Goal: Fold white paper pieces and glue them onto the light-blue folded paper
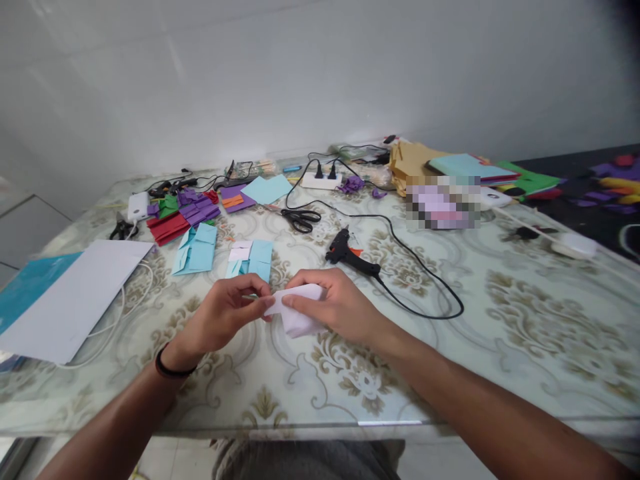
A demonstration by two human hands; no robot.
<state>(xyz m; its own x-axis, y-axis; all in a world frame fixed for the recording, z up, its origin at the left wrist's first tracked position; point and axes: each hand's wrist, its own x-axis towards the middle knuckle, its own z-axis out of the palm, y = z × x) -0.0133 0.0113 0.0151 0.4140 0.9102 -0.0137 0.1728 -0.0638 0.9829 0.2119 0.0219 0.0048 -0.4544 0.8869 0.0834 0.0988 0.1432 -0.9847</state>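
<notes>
Between my two hands, just above the table, is a small folded piece of white paper (302,323). My left hand (231,312) pinches its narrow left end between thumb and fingertips. Thumb on top and fingers behind, my right hand (336,304) grips the wider body of the paper. Just beyond my left hand lie a light blue folded paper with a white piece on it (260,257) and another light blue folded paper (197,250). A black glue gun (353,255) rests on the table past my right hand, its nozzle pointing away.
Black-handled scissors (301,220) lie behind the folded papers. A white power strip (321,181) stands at the back, and a black cord loops right of the glue gun. White sheets (83,297) cover the left side; colored paper strips (197,208) are piled at back left.
</notes>
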